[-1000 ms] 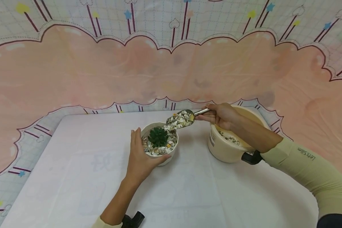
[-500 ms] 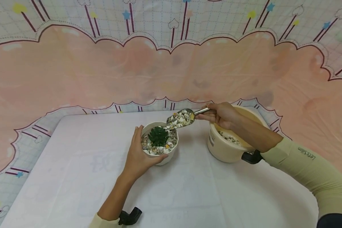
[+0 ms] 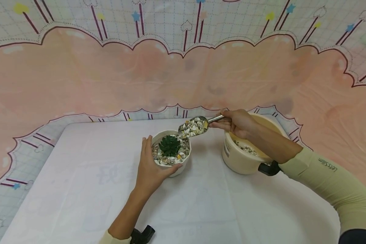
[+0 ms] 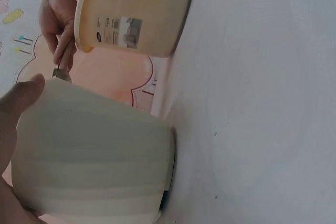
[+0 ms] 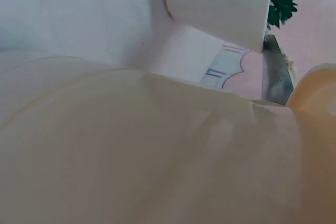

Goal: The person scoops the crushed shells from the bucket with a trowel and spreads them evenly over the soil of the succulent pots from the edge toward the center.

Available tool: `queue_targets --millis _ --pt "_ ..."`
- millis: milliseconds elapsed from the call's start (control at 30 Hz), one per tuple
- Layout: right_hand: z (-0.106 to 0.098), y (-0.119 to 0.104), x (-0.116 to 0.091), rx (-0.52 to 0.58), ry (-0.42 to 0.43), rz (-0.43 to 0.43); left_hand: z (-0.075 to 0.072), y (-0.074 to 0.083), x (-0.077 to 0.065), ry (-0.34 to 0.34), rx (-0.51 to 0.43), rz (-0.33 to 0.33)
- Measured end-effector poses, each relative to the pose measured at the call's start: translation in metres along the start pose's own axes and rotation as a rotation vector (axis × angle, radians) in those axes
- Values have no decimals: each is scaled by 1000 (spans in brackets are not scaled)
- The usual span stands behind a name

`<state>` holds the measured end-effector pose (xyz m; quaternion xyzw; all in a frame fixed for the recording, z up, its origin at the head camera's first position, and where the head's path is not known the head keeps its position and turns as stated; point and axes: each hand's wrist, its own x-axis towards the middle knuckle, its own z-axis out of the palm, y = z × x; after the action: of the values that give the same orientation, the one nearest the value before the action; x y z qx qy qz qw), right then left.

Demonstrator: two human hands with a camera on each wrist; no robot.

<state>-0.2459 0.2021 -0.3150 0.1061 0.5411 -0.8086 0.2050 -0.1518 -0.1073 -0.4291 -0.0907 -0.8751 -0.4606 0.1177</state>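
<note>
A white flower pot [image 4: 100, 145] holds a dark green succulent [image 3: 169, 145] set in pale pebbles [image 3: 170, 160]. My left hand [image 3: 150, 169] grips the pot's near left side, its thumb along the front and its fingers at the left rim. In my right hand [image 3: 236, 123] is the handle of a metal scoop [image 5: 277, 72] heaped with small stones [image 3: 192, 128]. The scoop's tip is at the pot's right back rim, beside the succulent. Beneath my right forearm stands a cream bucket [image 3: 239, 162] with some stones at its bottom; the forearm hides part of its opening.
A white cloth covers the table [image 3: 109, 189]. Behind it hangs a patterned backdrop [image 3: 140, 78] in peach and white. Each wrist carries a black camera mount [image 3: 142, 234]. In the right wrist view, the bucket's wall fills the lower part.
My left hand shifted slightly on the pot, and its forearm moved a little left and then back. The scoop and my right hand stay almost still.
</note>
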Motion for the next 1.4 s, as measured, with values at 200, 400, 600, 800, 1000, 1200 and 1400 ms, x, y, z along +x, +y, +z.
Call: queue_targets --millis 200,400,600,800,1000,1200,1400 --pt "0 -1 -1 3 10 -10 -6 -5 7 -39 -12 46" --pt "1 -2 -1 -4 16 -10 -13 -6 14 -111 -19 47" --pt "2 -1 -1 -10 15 -11 -14 -6 15 -131 -16 44" --pt "2 -1 -2 -21 1 -15 -10 -2 10 -100 5 -4" --pt "2 0 -2 -31 10 -29 -10 0 8 -81 5 8" --pt "2 0 -2 -25 19 -29 -14 -7 13 -110 -10 28" --pt "0 0 -5 -22 31 -27 -20 -10 17 -163 -27 48"
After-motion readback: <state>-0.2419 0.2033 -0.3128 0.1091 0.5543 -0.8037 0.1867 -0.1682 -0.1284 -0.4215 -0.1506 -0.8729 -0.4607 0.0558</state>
